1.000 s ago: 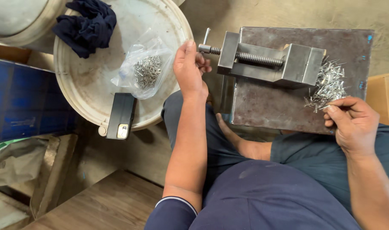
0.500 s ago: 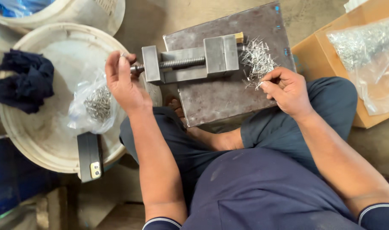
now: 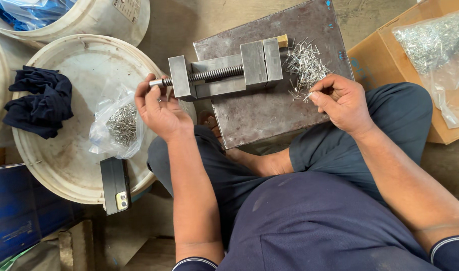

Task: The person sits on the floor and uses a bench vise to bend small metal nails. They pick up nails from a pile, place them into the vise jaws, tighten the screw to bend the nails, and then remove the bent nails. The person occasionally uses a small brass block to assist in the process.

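Left hand (image 3: 159,108) grips the vise (image 3: 227,73) handle; right hand (image 3: 340,103) pinches a small metal pin (image 3: 306,95) beside the vise. A loose pinch could drop it into the pin pile (image 3: 305,65).

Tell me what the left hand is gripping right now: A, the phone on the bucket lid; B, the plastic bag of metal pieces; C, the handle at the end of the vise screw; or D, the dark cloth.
C: the left hand is closed around the handle at the end of the vise screw, apart from the phone, the cloth and the bag.
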